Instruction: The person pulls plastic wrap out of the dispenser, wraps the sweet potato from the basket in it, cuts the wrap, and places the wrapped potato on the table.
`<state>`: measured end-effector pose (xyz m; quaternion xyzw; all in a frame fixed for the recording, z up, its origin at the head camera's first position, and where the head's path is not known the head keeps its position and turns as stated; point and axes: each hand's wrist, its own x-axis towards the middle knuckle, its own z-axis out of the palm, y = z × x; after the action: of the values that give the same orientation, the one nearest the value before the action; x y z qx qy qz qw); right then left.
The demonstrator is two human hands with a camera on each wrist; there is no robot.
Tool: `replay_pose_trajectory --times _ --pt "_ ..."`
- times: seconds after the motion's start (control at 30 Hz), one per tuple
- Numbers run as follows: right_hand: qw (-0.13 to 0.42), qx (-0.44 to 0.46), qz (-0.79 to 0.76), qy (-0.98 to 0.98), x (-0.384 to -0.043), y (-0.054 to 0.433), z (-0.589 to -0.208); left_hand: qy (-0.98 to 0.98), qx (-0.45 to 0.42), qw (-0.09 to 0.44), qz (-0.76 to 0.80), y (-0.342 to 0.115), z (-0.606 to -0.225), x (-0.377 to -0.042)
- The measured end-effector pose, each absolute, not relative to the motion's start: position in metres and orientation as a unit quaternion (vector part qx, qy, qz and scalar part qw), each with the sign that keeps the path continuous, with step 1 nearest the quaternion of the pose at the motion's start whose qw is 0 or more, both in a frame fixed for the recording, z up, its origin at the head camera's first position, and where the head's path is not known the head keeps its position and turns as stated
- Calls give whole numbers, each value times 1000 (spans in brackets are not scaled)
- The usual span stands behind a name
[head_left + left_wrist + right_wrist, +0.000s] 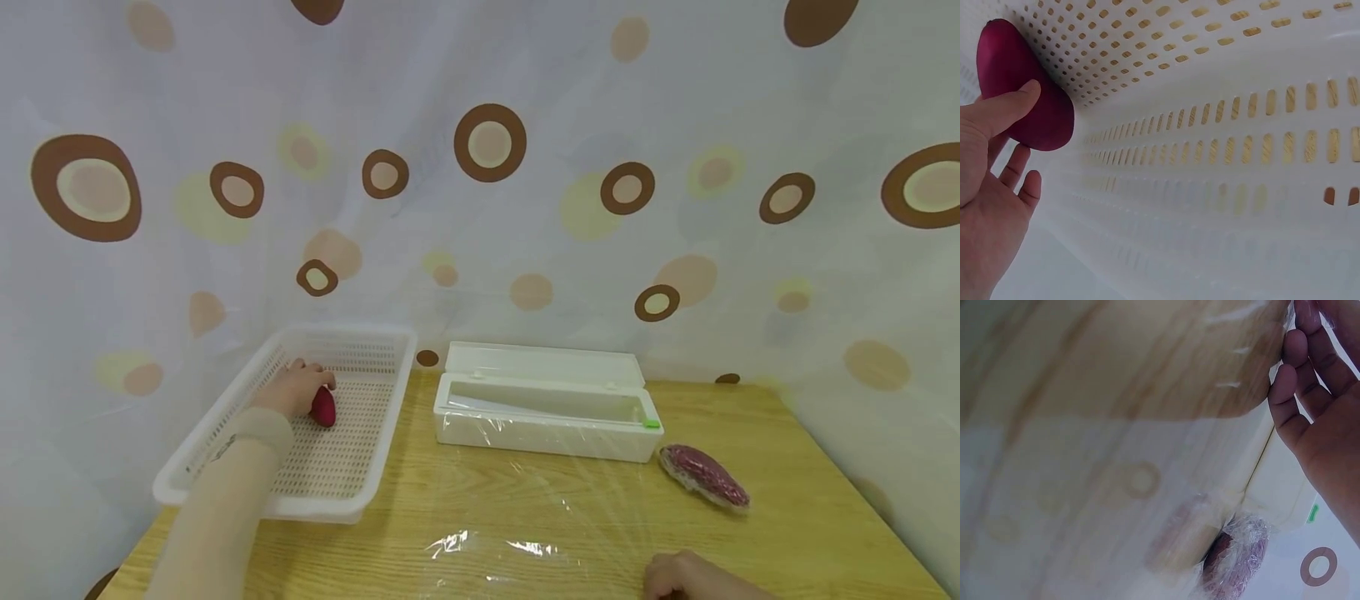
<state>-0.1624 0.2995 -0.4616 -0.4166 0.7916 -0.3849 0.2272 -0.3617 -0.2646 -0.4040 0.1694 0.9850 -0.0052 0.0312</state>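
Note:
Inside the white basket, my left hand grips a smooth magenta sweet potato. The left wrist view shows the thumb lying across the sweet potato, with fingers behind it. My right hand, at the table's front edge, pinches clear plastic wrap; in the right wrist view the film meets the fingertips. That film stretches over the table from a white wrap dispenser box whose lid stands up. Right of the box lies a sweet potato wrapped in film.
A green slider sits at the box's right end. The wooden table backs onto a dotted curtain, which also hangs along both sides. The basket stands at the table's left.

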Motion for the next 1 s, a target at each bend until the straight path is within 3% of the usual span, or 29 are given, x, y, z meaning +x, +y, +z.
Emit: replay_pose_trajectory --times 0.23,0.7,1.0 --pt "225 -415 -386 792 -162 300 -459 985 170 38 -3 -263 -401 -356" --pt "194 -448 -360 795 -162 301 -460 980 158 116 34 -263 -403 -367" --pt "182 -454 -360 795 -161 302 -463 982 151 108 34 -256 -395 -365"
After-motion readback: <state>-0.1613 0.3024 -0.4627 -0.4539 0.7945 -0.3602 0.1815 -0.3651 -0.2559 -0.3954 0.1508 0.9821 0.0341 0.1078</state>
